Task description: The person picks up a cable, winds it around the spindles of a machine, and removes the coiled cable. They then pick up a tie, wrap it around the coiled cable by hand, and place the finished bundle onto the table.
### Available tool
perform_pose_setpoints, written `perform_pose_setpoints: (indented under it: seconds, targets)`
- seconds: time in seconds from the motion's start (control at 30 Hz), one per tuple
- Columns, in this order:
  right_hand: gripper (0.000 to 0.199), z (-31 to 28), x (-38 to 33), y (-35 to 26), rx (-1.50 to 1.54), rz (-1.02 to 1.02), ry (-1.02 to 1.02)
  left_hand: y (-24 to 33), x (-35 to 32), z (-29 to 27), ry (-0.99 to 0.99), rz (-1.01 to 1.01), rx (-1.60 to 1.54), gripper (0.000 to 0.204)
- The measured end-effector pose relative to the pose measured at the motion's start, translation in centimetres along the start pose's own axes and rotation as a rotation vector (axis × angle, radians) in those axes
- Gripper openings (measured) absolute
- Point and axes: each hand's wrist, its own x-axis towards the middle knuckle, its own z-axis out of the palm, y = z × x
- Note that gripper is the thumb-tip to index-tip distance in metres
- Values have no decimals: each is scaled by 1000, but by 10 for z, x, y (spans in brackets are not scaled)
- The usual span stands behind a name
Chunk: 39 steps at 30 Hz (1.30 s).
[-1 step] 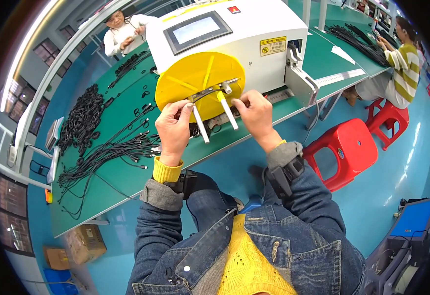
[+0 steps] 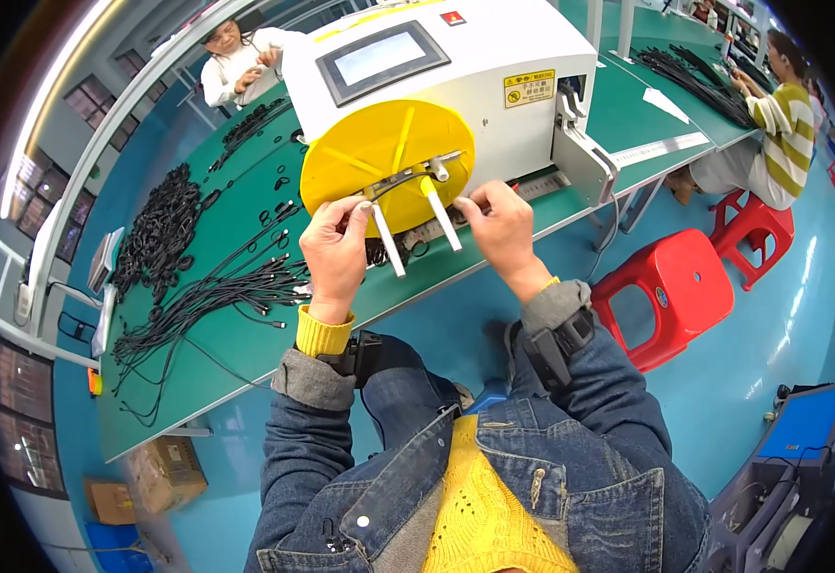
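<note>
In front of me a yellow disc (image 2: 341, 153) is mounted on a white winding machine (image 2: 523, 53), with two white pegs sticking out of it, a left peg (image 2: 389, 244) and a right peg (image 2: 443, 218). A short stretch of black cable (image 2: 400, 181) curves across the disc between the pegs. My left hand (image 2: 336, 246) pinches the cable's end beside the left peg. My right hand (image 2: 502, 229) is closed in a pinch just right of the right peg; anything between its fingertips is too small to make out.
Black cables (image 2: 217, 296) lie spread on the green table (image 2: 331, 329), with a heap of coiled cables (image 2: 160, 234) farther left. A metal bracket (image 2: 585, 158) stands on the machine's right. Red stools (image 2: 671, 296) are on the floor. Two people (image 2: 782, 115) work at the tables.
My right hand has shifted very slightly right, away from the right peg. My left hand stays almost in place.
</note>
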Motion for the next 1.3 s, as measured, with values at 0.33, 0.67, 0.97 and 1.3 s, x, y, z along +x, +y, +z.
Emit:
perform_pose_setpoints:
  seconds: [0.33, 0.67, 0.97, 1.3]
  targets:
    - [19, -54, -64, 9, -58, 311, -263, 8, -5, -15, 57, -27, -26, 12]
    - [21, -67, -80, 3, -41, 406, -382, 43, -13, -21, -65, 241, 341, 18]
    - [21, -68, -81, 4, -47, 494, -484, 45, -34, -10, -63, 140, 266, 23]
    - [23, -52, -35, -41, 176, 369, -412, 61, -30, 7, -127, 309, 493, 29]
